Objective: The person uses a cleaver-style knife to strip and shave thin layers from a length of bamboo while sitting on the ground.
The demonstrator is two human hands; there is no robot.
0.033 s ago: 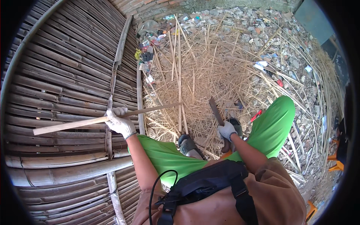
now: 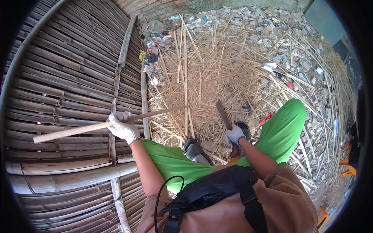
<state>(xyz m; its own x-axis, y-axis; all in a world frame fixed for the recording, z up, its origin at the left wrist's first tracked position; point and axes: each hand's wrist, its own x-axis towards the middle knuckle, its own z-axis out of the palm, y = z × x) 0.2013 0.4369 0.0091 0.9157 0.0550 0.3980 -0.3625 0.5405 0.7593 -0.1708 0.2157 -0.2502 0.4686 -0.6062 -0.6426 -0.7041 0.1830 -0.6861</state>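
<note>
Long strip [image 2: 93, 127] and dark blade [image 2: 223, 113], both held
Left hand [image 2: 123, 127] grips the strip; right of the strip, right hand [image 2: 236, 135] grips the blade.

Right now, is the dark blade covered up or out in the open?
Out in the open: the dark blade sticks out bare beyond the right hand, no cover on it.

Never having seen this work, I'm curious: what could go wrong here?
The bladed tool in the right hand looks close to the shoes; a slip might strike one. The long strip in the left hand sticks out both ways and could catch on the bamboo slats. Loose shavings by the shoes may be slippery.
</note>
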